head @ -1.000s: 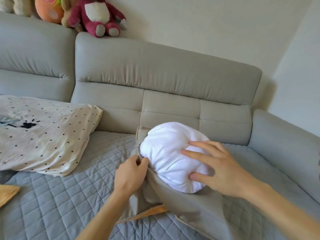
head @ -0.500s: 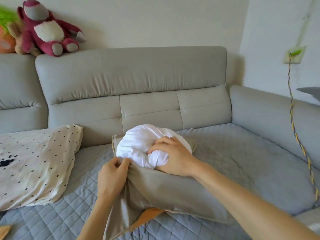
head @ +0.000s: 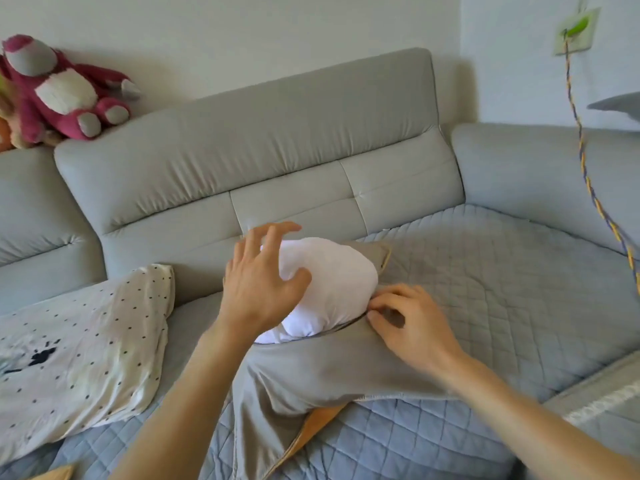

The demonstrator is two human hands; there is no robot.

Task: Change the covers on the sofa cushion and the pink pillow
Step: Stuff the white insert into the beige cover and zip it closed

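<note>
Only one view is given, taken from the head, directed forward and downward onto the sofa (head: 263, 140); both forearms are seen near, entering from the lower edge

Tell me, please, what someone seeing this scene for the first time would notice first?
The white cushion insert bulges out of a grey cover mid-sofa. The left hand spreads open against it; the right hand pinches the cover's edge. A dotted pillow lies at left, and a pink plush bear sits on the backrest.
</note>
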